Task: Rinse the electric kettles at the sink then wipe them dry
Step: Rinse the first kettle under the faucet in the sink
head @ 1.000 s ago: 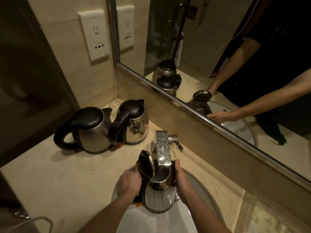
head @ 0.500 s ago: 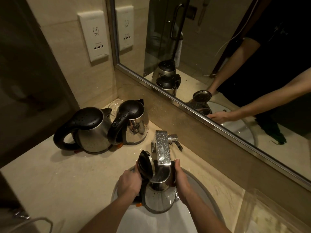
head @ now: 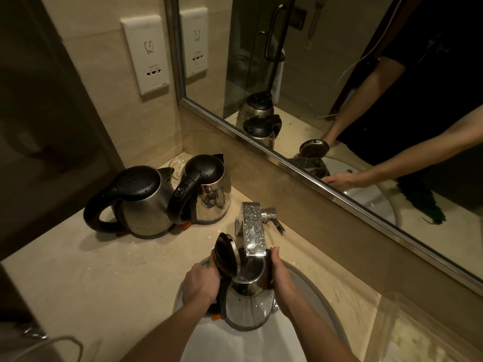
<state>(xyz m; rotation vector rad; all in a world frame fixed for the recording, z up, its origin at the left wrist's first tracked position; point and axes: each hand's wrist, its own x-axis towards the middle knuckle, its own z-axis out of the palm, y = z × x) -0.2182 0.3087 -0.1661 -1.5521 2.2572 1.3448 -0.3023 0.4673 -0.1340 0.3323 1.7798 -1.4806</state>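
A steel kettle [head: 248, 307] with its black lid [head: 224, 253] flipped up is held upright over the white sink [head: 317, 296], its mouth right under the square tap spout [head: 252, 235]. My left hand [head: 201, 283] grips the handle side. My right hand [head: 281, 280] presses against the kettle's right wall. Water seems to run into the kettle. Two more steel kettles stand wet on the counter at the back left: one [head: 138, 202] with a big black loop handle, the other [head: 209, 192] closer to the corner.
A mirror [head: 339, 74] runs along the back wall above a stone ledge. A wall socket plate [head: 146, 54] sits left of it. The tap lever [head: 274, 218] sticks out to the right. A glass tray edge [head: 418, 333] shows at the lower right, a metal object [head: 39, 343] at the lower left.
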